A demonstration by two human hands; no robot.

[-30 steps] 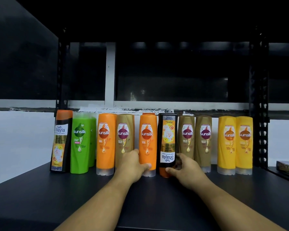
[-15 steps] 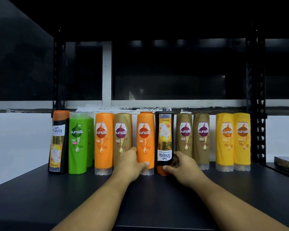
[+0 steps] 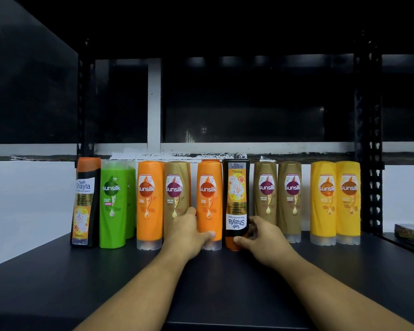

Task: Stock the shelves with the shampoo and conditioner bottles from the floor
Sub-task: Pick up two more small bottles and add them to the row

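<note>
Mid-row at the far side of the shelf (image 3: 81, 271), the left hand (image 3: 189, 232) grips the orange bottle (image 3: 209, 199). Just right of it, the right hand (image 3: 261, 235) grasps the upside-down black bottle (image 3: 236, 199).

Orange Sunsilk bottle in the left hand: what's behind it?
Behind the orange bottle that the left hand grips, only an orange sliver shows above its top, probably another bottle. The rest is covered, so its label and how many stand there cannot be seen.
</note>
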